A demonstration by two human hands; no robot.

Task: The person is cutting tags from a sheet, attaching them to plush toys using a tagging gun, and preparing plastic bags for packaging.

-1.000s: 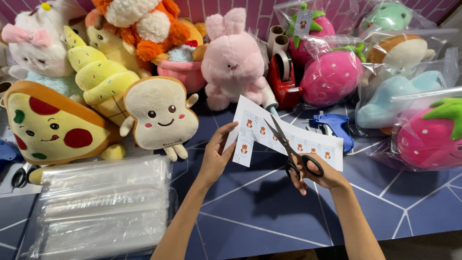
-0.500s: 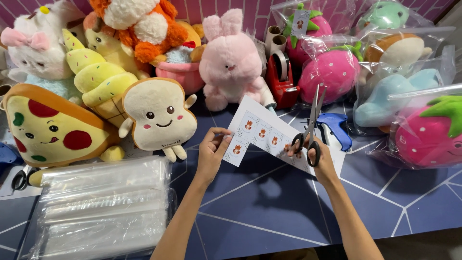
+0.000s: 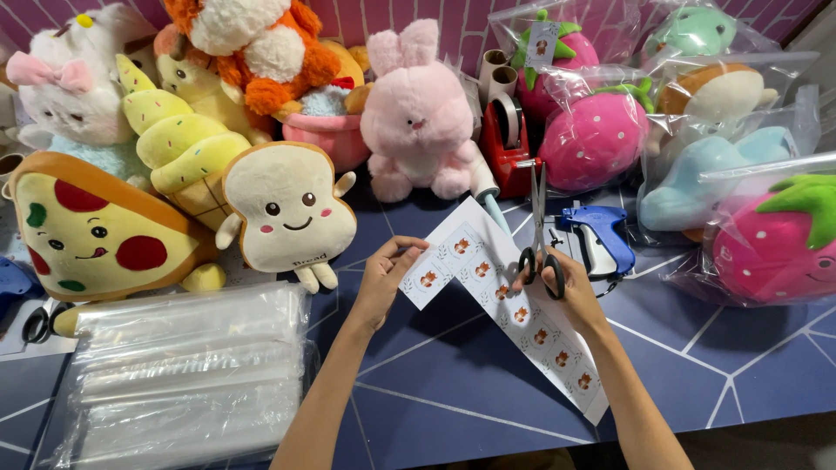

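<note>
Table: dark blue, plush toys along the back.
Bags: clear stack at left.
Left hand: pinching sticker sheet corner.
Sheet: L-shaped, between both hands.
Right hand: gripping scissors, blades up, nearly closed.
Tip: likely keep sheet taut, cut between stickers.

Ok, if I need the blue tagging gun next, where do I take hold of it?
Take the blue tagging gun by its blue handle, the end nearest the person, coming from the right hand's side. It lies flat on the table, nose toward the bagged plush, handle end uncovered beside the scissors.
</note>
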